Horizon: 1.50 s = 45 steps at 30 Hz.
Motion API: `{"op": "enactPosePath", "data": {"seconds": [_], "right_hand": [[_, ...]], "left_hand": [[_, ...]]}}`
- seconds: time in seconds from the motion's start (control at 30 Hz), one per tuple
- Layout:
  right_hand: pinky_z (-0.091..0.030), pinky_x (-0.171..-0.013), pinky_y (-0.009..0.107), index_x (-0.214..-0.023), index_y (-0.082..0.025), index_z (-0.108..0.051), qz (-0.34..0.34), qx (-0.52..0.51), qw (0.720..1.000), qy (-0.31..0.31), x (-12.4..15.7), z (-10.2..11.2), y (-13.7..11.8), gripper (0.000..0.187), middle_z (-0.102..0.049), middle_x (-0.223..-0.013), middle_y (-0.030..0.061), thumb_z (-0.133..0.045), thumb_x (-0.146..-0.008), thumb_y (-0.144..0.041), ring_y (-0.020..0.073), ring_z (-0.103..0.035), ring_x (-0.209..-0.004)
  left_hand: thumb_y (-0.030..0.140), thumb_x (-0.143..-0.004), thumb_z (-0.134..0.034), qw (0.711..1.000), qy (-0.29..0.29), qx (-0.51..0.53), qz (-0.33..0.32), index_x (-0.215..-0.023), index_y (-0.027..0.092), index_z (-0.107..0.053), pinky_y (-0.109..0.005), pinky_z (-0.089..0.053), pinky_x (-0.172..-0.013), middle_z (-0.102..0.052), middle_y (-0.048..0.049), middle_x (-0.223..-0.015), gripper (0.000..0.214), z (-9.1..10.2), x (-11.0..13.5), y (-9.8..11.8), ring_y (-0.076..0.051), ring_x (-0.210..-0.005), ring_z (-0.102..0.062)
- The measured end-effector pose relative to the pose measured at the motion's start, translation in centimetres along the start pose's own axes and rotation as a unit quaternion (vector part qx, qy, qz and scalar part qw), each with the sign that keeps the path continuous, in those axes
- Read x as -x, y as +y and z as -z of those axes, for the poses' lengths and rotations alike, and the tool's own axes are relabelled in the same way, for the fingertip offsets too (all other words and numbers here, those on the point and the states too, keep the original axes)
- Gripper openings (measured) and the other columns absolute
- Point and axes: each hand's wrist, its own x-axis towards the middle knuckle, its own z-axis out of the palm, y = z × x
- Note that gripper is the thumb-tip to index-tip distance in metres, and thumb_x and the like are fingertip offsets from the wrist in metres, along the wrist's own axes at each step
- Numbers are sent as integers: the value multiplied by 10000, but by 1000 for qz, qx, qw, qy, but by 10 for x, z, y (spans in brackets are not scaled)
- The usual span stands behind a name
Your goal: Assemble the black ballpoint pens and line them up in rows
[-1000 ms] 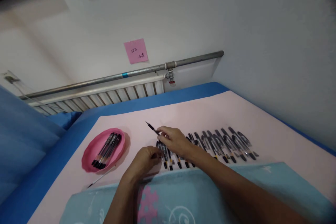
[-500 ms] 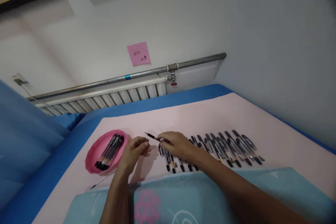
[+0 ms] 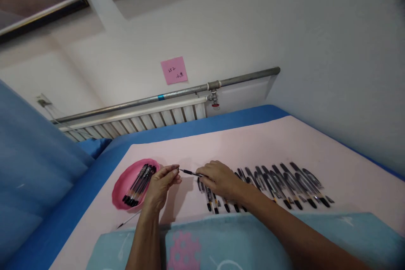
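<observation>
My right hand (image 3: 223, 179) grips a pen (image 3: 189, 172) with a black grip section, its bare pointed end toward the left. At that point my left hand (image 3: 163, 183) has thumb and forefinger pinched together; whatever small thing lies between them is too small to make out. The pen's point meets or nearly meets these fingertips. Under and beside the right hand lie pen parts (image 3: 209, 198) with black ends and orange bands. Left of my left hand is a pink bowl (image 3: 118, 185) with several assembled black pens (image 3: 139, 185) inside.
A long row of black pen parts (image 3: 284, 181) extends right across the pink sheet (image 3: 247, 143). A thin white refill (image 3: 128, 220) lies below the bowl. A teal cloth (image 3: 247, 236) covers the near edge. Behind the table are a radiator (image 3: 152, 119) and a metal pipe (image 3: 190, 90).
The pen in my right hand and my left fingertips have come together; a gap separated them before. The whole view has shifted slightly, with the scene lower and farther right.
</observation>
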Motion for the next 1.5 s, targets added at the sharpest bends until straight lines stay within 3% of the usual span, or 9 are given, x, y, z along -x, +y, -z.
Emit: {"op": "enactPosePath", "data": {"seconds": [0.27, 0.43, 0.63, 0.83, 1.03, 1.17, 1.27, 1.43, 1.5], "right_hand": [[-300, -707, 295, -883, -175, -605, 0, 94, 996, 4, 1, 3, -4, 163, -587, -779, 70, -451, -841, -206, 177, -481, -756], [-313, -712, 295, -929, -173, -581, 1, 71, 997, 6, 1, -2, -9, 160, -582, -812, 69, -448, -849, -210, 180, -483, -771], [-340, -741, 293, -955, -165, -558, -9, 38, 999, 15, 2, -11, -16, 175, -582, -848, 75, -417, -856, -196, 180, -504, -809], [-376, -646, 231, -906, -175, -578, -88, -130, 988, 11, 2, -14, -19, 178, -597, -771, 30, -416, -833, -183, 134, -533, -715], [-350, -494, 191, -937, -191, -538, -202, -317, 926, 35, 0, -26, -22, 166, -543, -616, -36, -453, -801, -234, 96, -497, -544], [-357, -553, 203, -853, -186, -517, -183, -234, 951, 82, -1, -23, -23, 179, -546, -701, -21, -570, -683, -168, 106, -493, -620], [-359, -586, 218, -760, -177, -523, -158, -197, 963, 91, 0, -20, -22, 67, -545, -681, -5, -460, -769, -156, 113, -494, -630], [-377, -618, 239, -969, -171, -532, -150, -171, 971, 74, 2, -19, -20, 209, -572, -794, 26, -503, -778, -252, 140, -524, -699], [-377, -649, 251, -935, -161, -536, -132, -130, 980, 71, 2, -18, -20, 181, -568, -850, 46, -510, -763, -211, 150, -525, -739]], "left_hand": [[239, -597, -712, 999, -30, -38, 13, -829, 98, -675, -247, -484, -601, -621, -33, -654, 274, 0, 0, -2, -110, -585, -578], [176, -567, -732, 996, 21, 72, 45, -769, 118, -650, -225, -489, -578, -616, -1, -625, 226, -4, -4, -8, -93, -560, -580], [133, -645, -673, 973, 59, 195, 111, -709, 132, -611, -227, -497, -628, -642, -18, -635, 89, -9, -6, -19, -106, -610, -614], [169, -569, -731, 983, 43, 163, 67, -702, 128, -627, -244, -491, -656, -656, -5, -682, 173, -17, -4, -17, -100, -617, -605], [178, -559, -738, 986, 52, 150, 49, -715, 127, -618, -254, -497, -642, -649, -5, -675, 203, -19, -4, -17, -102, -608, -605], [155, -556, -738, 980, 99, 169, 31, -709, 130, -601, -238, -500, -604, -643, 2, -661, 207, -16, -6, -17, -94, -581, -602], [164, -572, -730, 979, 94, 177, 33, -712, 131, -596, -260, -507, -626, -649, -2, -666, 197, -14, -7, -16, -105, -587, -614], [143, -590, -710, 976, 104, 188, 27, -719, 128, -599, -254, -507, -594, -655, -6, -657, 170, -14, -5, -12, -111, -574, -614], [135, -599, -700, 975, 110, 191, 28, -709, 124, -597, -254, -507, -583, -654, -9, -646, 151, -15, -4, -11, -115, -567, -614]]}}
